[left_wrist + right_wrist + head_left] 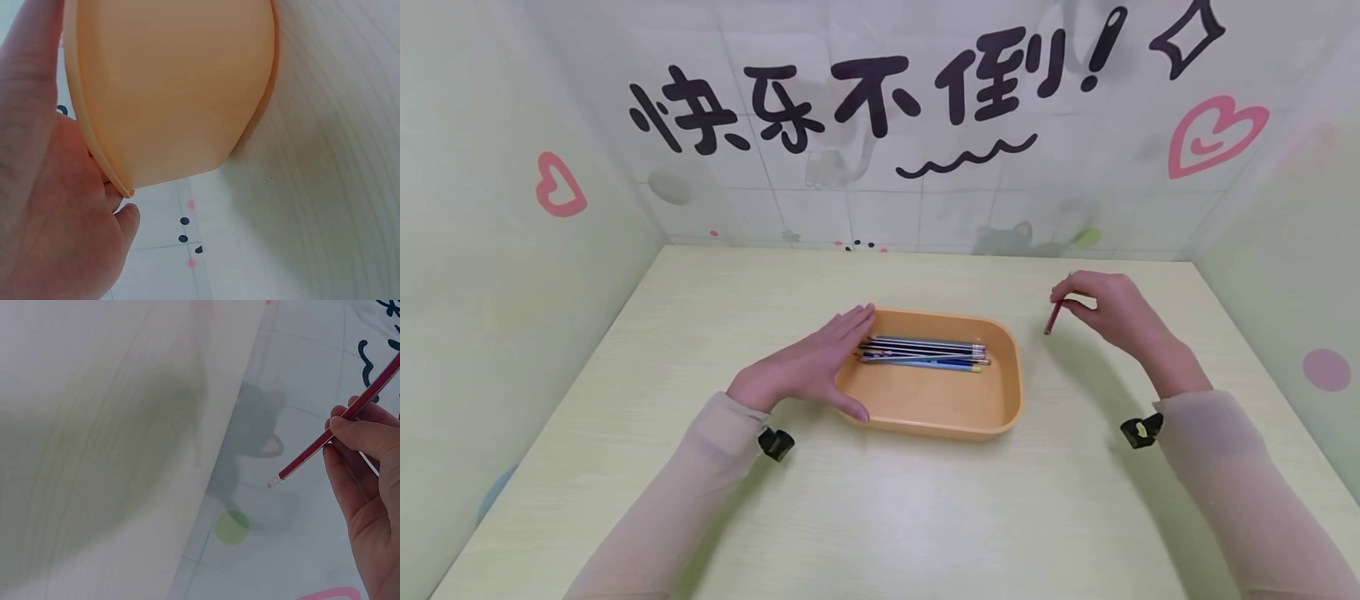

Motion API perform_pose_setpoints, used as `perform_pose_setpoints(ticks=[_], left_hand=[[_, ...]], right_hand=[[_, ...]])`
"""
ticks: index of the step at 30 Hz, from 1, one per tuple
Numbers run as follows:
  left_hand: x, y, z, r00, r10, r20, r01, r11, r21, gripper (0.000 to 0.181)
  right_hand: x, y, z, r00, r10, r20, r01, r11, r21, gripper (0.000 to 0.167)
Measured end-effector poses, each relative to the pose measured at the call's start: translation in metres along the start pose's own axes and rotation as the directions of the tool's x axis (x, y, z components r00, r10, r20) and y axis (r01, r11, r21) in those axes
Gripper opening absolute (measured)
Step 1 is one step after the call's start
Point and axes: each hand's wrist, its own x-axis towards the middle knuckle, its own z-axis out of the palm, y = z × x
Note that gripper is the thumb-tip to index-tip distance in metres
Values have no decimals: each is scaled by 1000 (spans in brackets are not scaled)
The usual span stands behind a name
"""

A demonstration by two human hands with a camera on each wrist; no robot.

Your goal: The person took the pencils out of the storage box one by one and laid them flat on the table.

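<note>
An orange plastic tray (940, 404) stands mid-table, with several blue, dark and striped pencils (925, 350) lying side by side in its back half. My left hand (808, 367) spans the tray's left end, thumb at the front rim and fingers at the back rim. In the left wrist view the tray's outer wall (175, 94) fills much of the picture beside the palm. To the right of the tray, my right hand (1112, 308) pinches a red pencil (309, 456) between thumb and fingers, above the table. The pencil slants, its eraser end pointing down.
The pale wooden table (910, 517) meets a white back wall (820, 208) printed with black characters and hearts. Side walls (497, 275) close in the table on the left and right. A small black wrist camera (1142, 431) sits at each cuff.
</note>
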Motion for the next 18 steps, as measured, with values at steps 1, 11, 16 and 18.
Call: perform_pose_setpoints(ticks=[1,11,16,18], left_hand=[[0,0,0,1000,0,1,0,1000,-3,138],[0,0,0,1000,-3,5,3,1000,-3,138],[0,-1,0,1000,-8,9,8,1000,-17,137],[0,0,-1,1000,-7,8,7,1000,-17,137]], right_hand=[[0,2,0,1000,6,8,-6,1000,-10,28],[-1,19,4,986,89,140,-83,995,-46,21],[-3,28,10,969,123,212,-115,992,-49,19],[-3,31,12,965,122,233,-116,992,-41,19]])
